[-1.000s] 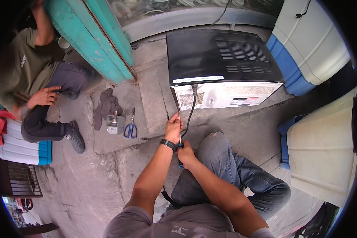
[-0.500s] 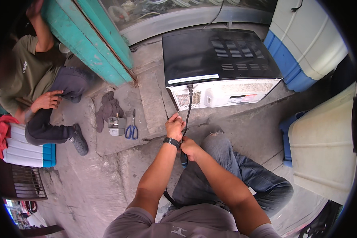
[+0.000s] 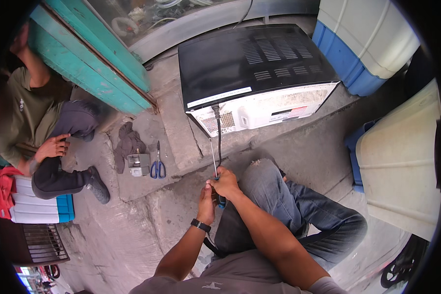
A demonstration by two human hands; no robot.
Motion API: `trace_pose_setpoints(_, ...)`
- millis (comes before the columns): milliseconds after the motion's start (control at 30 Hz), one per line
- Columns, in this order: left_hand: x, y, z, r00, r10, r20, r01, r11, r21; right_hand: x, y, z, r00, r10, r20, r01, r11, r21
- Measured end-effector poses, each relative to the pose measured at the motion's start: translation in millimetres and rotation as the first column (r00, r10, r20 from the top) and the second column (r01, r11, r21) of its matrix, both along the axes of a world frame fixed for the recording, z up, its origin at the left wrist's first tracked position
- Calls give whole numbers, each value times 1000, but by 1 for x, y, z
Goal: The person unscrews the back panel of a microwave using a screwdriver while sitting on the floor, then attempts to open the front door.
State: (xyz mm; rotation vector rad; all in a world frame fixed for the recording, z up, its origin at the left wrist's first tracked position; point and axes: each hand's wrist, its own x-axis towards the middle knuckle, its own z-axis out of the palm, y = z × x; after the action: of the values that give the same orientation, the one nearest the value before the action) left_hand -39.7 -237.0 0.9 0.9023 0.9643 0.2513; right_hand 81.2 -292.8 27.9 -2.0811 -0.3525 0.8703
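A screwdriver (image 3: 212, 156) with a thin metal shaft and a blue-and-black handle points up toward the lower left corner of a microwave oven (image 3: 274, 117). My right hand (image 3: 225, 183) is closed round its handle. My left hand (image 3: 207, 207) is just below and to the left, its thumb and fingers drawn together against the right hand; what they pinch, if anything, is hidden. The microwave has a black cover with vent slots and a dusty white back facing me. Its black power cord (image 3: 219, 134) hangs from the back and passes behind my right hand.
Blue-handled scissors (image 3: 158, 167), a small grey metal part (image 3: 138, 164) and a dark rag (image 3: 129, 139) lie on the concrete at left. Another person (image 3: 39, 122) sits beyond them by a teal post (image 3: 103, 63). White-and-blue containers (image 3: 362, 49) stand at right.
My left hand has drawn back from the microwave's lower corner toward me, baring the screwdriver's shaft. My right hand has shifted slightly up and left with the screwdriver. The view has shifted a little.
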Motion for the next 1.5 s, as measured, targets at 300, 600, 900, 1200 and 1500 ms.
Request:
trace_pose_setpoints(300, -19, -11, -17, 994, -87, 63, 95, 986, -135, -8, 4, -5, 997, -53, -56, 60, 989, 133)
trace_pose_setpoints(600, -9, -6, -20, 985, -59, 161, 124, 895, -429, -4, 5, -27, 972, -89, -216, 124, 980, 158)
trace_pose_setpoints(900, -38, -15, -37, 985, -167, 48, 164, 985, 59, -14, 15, -18, 986, -14, 167, 10, 1000, 24)
trace_pose_setpoints(1200, -46, 19, -38, 911, -229, 342, 364, 836, -411, -8, 9, -23, 986, 30, -163, -3, 986, 165)
trace_pose_setpoints(1500, -41, 1, -35, 958, -284, 38, 266, 931, 249, -16, 20, -19, 985, -53, 167, 42, 997, 66)
